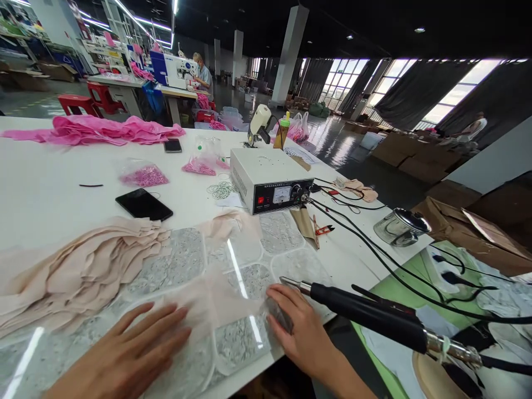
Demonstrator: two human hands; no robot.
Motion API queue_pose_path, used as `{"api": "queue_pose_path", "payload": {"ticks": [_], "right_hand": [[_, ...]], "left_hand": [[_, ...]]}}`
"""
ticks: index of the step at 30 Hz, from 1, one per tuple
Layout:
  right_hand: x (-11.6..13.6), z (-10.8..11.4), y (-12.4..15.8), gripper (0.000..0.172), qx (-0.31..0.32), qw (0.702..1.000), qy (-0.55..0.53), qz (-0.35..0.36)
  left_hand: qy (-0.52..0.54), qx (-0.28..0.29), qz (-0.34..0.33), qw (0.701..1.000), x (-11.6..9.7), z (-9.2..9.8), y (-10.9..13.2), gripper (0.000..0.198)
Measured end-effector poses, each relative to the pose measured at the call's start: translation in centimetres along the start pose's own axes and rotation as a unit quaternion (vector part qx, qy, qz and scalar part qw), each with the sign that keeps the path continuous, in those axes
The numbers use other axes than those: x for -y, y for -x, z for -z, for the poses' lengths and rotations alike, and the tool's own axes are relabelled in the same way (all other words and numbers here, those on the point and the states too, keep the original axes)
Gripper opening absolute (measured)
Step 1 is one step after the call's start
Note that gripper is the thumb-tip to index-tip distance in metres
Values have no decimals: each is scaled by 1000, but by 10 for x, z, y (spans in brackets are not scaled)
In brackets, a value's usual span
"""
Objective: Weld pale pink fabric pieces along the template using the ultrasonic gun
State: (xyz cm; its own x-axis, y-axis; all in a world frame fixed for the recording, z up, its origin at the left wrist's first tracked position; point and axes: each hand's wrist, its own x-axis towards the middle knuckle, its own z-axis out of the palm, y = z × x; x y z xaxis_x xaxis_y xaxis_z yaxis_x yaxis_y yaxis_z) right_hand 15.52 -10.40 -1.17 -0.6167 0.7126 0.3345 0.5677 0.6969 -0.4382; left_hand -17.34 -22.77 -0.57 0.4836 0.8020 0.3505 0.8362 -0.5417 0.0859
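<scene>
My left hand (137,343) lies flat with its fingers spread on a strip of thin beige fabric (203,305). The strip stretches across a clear-topped, marble-patterned mat (245,338) towards my right hand (299,327), whose fingers are closed round a small grey block (277,313) at the strip's right end. Just above that hand sits the pointed metal tip of a black-handled ultrasonic tool (366,310), angled in from the right. Left of the strip is a layered pile of beige fabric pieces (91,260). Another beige piece (233,221) lies beyond it.
A white control box (270,166) with a dial stands behind the mat, cables running right. Around it are a black phone (143,204), bags of pink pieces (143,173), small orange snips (324,229) and a glass jar (401,227). Pink fabric (103,130) lies farther back.
</scene>
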Motion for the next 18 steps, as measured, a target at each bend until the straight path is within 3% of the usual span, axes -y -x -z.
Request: {"api": "queue_pose_path", "payload": {"ticks": [1,3,5,8,13,16,18], "right_hand": [[1,0,-5,44,12,1000,-3,-5],[5,-1,-15,46,23,1000,-2,-1],[6,-3,-21,31,12,1000,4,15],[1,-6,-16,16,-26,999,20,40],[-10,-4,7,22,-77,994,47,55],[-7,-2,10,31,-79,995,50,43],[-3,-1,6,28,-62,996,43,37]], "left_hand": [[-16,22,-59,998,1,2,-17,46],[-5,64,-80,995,1,-2,-46,50],[18,60,-101,993,2,-12,-63,48],[3,68,-120,990,4,-27,-65,48],[-22,64,-128,989,8,-31,-57,47],[-19,76,-144,987,7,-27,-68,48],[-17,86,-151,985,5,-25,-77,47]]}}
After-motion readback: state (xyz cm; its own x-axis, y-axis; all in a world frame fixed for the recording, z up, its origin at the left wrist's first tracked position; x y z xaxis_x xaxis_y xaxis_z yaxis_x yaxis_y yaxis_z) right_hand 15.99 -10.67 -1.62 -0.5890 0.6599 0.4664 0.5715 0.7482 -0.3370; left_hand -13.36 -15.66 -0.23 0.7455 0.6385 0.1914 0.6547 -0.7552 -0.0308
